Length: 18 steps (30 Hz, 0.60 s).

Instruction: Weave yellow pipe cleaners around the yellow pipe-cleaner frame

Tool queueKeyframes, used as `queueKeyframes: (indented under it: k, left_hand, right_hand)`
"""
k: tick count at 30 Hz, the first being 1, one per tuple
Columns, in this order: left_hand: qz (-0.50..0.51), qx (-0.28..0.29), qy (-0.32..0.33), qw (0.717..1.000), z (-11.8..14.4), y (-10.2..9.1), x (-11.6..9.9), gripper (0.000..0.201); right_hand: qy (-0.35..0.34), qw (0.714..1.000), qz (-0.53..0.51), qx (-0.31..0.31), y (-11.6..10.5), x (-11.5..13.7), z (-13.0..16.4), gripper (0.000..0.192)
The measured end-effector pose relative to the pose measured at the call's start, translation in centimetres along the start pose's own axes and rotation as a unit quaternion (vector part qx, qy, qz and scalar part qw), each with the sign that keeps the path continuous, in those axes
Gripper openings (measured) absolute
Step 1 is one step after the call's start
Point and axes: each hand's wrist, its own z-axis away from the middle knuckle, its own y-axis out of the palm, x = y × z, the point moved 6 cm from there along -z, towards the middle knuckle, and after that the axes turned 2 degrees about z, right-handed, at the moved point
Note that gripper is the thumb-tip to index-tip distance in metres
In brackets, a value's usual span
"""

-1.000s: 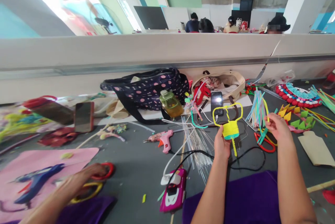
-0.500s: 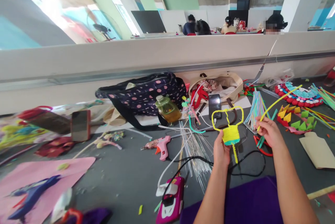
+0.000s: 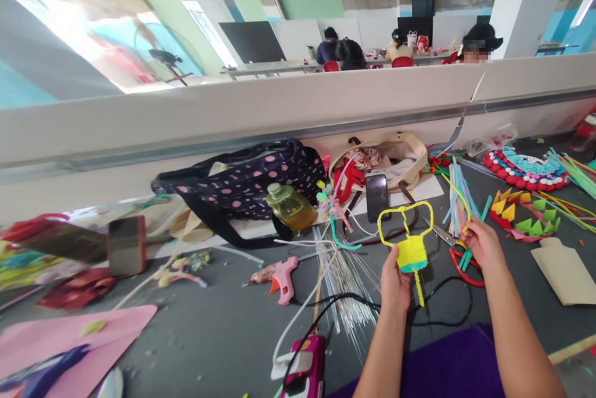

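Observation:
My left hand (image 3: 395, 283) is closed on a yellow pipe-cleaner shape (image 3: 406, 250), gripping the left edge of its wound body. The shape has two open loops on top, a teal band below and a twisted stem pointing down. To its right, my right hand (image 3: 483, 241) pinches the lower end of a loose yellow pipe cleaner (image 3: 465, 201), which curves up and to the left. Scissors with red handles (image 3: 474, 282) lie just under the right hand. Behind that hand lies a bundle of pastel pipe cleaners (image 3: 457, 169).
A pink glue gun (image 3: 282, 282), bare wires (image 3: 347, 308) and a magenta device (image 3: 314, 364) lie to the left. At the back are a dark patterned bag (image 3: 246, 184), a green bottle (image 3: 293, 208) and a phone (image 3: 377, 196). A paper crown (image 3: 503, 221) sits right.
The loose yellow pipe cleaner has swung from pointing up and right to pointing up and left. My left hand still holds the yellow shape. The whole view has shifted slightly.

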Motion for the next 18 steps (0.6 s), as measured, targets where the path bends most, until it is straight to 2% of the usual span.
queueKeyframes:
  k: [3,6,10,14,18]
  left_hand:
    - [-0.019,-0.010,0.004,1.000,-0.3,-0.4,0.0,0.016]
    - [-0.038,-0.022,0.019,0.999,-0.6,-0.6,-0.5,0.015]
    - [-0.080,0.000,0.045,0.996,-1.0,0.5,-1.4,0.021]
    - [-0.111,0.057,0.077,0.989,-1.5,2.0,-2.3,0.028]
    - [-0.131,0.094,0.076,0.984,-1.6,2.2,-2.7,0.029]
  right_hand:
    - [-0.014,0.999,-0.044,-0.019,-0.5,0.3,-0.2,0.024]
    - [-0.013,0.998,-0.068,-0.003,-0.1,0.2,-0.1,0.025]
    - [0.014,0.997,-0.048,0.061,2.8,-1.0,1.1,0.022]
    - [0.034,0.993,0.002,0.114,6.1,-2.2,2.7,0.025]
    - [0.032,0.991,0.028,0.123,7.6,-2.8,3.1,0.024]
